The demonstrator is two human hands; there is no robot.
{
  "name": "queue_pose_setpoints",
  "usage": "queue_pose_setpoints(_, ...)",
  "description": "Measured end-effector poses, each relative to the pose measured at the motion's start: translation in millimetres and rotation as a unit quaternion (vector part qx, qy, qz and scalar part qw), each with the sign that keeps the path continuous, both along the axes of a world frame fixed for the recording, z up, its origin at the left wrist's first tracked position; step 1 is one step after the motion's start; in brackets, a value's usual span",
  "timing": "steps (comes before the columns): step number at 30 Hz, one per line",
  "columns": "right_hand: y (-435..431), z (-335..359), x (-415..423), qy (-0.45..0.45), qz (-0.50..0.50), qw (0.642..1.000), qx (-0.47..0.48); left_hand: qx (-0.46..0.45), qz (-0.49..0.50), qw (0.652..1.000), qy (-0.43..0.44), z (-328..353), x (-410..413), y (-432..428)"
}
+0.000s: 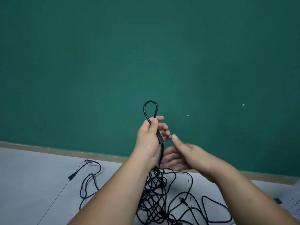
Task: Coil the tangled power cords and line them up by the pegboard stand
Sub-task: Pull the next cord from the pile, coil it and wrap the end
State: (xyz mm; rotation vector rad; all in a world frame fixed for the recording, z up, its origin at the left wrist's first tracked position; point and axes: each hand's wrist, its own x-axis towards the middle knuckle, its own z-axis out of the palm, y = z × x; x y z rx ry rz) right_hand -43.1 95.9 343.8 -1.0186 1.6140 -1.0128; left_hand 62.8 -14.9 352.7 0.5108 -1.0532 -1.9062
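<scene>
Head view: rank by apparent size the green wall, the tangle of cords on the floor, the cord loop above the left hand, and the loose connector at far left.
1. green wall
2. cord tangle
3. cord loop, though nearer the camera
4. loose connector

The person's left hand (148,138) and right hand (186,157) are bare, as are both forearms (113,192) to the frame's edge; the fingernails (174,137) are short and plain.
</scene>
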Motion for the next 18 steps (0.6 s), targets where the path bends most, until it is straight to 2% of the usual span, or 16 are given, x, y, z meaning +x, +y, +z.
queue_pose_setpoints(2,-1,-3,4,-0.022,0.031,0.999,0.004,0.002,0.029,1.0,-0.004,-1,3,-8)
queue_pose_setpoints(6,0,-1,3,0.002,0.108,0.993,-0.042,-0.02,0.106,0.994,-0.032,-7,11,-25)
queue_pose_setpoints(9,0,4,-6,0.083,0.084,0.992,-0.052,-0.011,0.162,0.986,-0.032,-9,19,-39)
queue_pose_setpoints(13,1,5,-20,0.231,0.065,0.97,-0.046,-0.005,0.225,0.974,-0.037,-8,27,-51)
queue_pose_setpoints(16,1,7,-23,0.251,-0.009,0.957,-0.144,-0.132,0.246,0.947,-0.161,-15,28,-56)
queue_pose_setpoints(18,2,14,-20,0.242,-0.067,0.943,-0.22,-0.225,0.204,0.924,-0.234,-17,27,-54)
